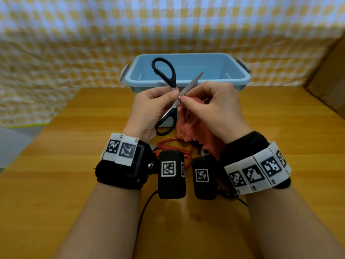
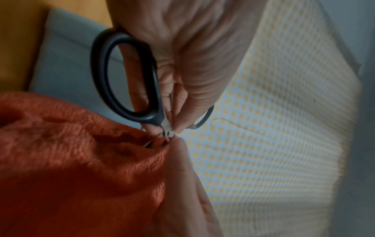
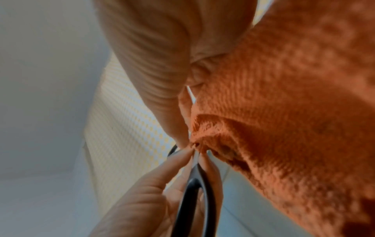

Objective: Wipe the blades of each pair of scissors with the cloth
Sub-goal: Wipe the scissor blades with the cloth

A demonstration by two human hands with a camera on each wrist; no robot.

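Note:
Black-handled scissors [image 1: 169, 101] [image 2: 123, 77] [image 3: 194, 192] are held spread wide above the table, in front of the bin. My left hand [image 1: 149, 109] [image 2: 182, 56] pinches them just below the pivot screw. One blade [image 1: 192, 83] sticks up to the right, bare. My right hand [image 1: 211, 107] [image 3: 158, 56] grips the orange cloth [image 1: 194, 129] [image 2: 71, 160] [image 3: 284, 112] and pinches it around the other blade right at the pivot; that blade is hidden in the cloth. Red-handled scissors [image 1: 173, 148] lie on the table under my wrists, partly covered.
A light blue plastic bin [image 1: 224, 71] stands at the table's far edge, nothing visible inside it. A yellow checked sheet [image 1: 74, 43] hangs behind. The wooden table [image 1: 56, 184] stretches out on both sides. Wrist cameras and a cable sit near my forearms.

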